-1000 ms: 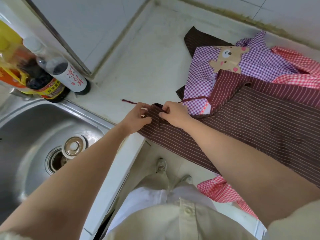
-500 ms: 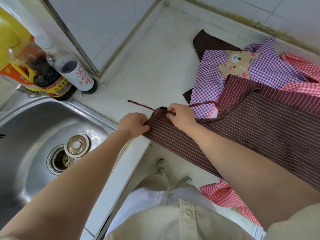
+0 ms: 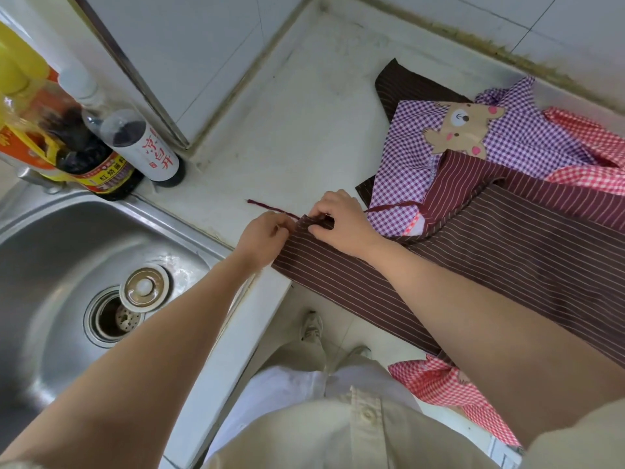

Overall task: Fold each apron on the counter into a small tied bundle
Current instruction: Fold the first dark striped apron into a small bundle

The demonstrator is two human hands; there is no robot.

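A maroon apron (image 3: 507, 245) with thin white stripes lies folded into a long band across the counter (image 3: 304, 113), its near part hanging over the front edge. My left hand (image 3: 265, 233) pinches the band's left end. My right hand (image 3: 341, 221) grips the same end from above, fingers curled over the cloth. A maroon tie string (image 3: 270, 207) trails left from that end onto the bare counter. Under the maroon apron lie a purple checked apron (image 3: 527, 143) with a bear patch, a red checked apron (image 3: 588, 143) and a dark brown one (image 3: 402, 86).
A steel sink (image 3: 67, 265) with a loose drain plug (image 3: 143, 287) lies at the left. Dark sauce bottles (image 3: 135, 147) and a yellow oil bottle (image 3: 20, 79) stand behind it. Red checked cloth (image 3: 449, 394) hangs below the counter edge at the right.
Both hands stay on the striped band's left end, with the fingers shifting their hold on it. The tie string still trails to the left.
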